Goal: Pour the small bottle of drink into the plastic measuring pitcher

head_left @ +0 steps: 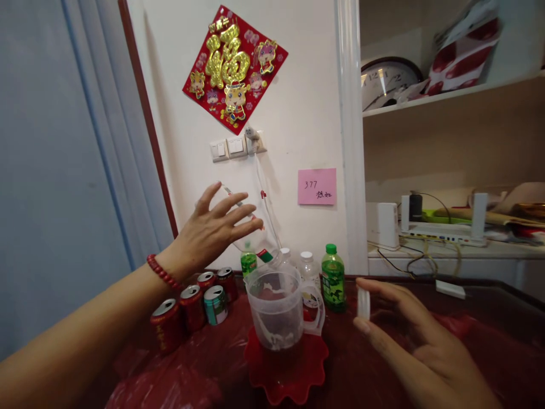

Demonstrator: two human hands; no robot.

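My left hand [213, 230], with a red bead bracelet at the wrist, wraps around a clear plastic bottle [251, 241]. The bottle is tilted neck-down over the mouth of a clear plastic pitcher [276, 312]. The pitcher stands on a red scalloped mat [285, 375] and has a little liquid at the bottom. My right hand [409, 335] is low at the right of the pitcher. It pinches a small white bottle cap [363, 302] between thumb and fingers.
Several red and teal drink cans [191, 309] stand left of the pitcher. A green bottle [332, 284] and clear bottles [307, 267] stand behind it by the wall. Red plastic covers the table [489, 341]. The shelf at the right holds a white router [443, 227] and cables.
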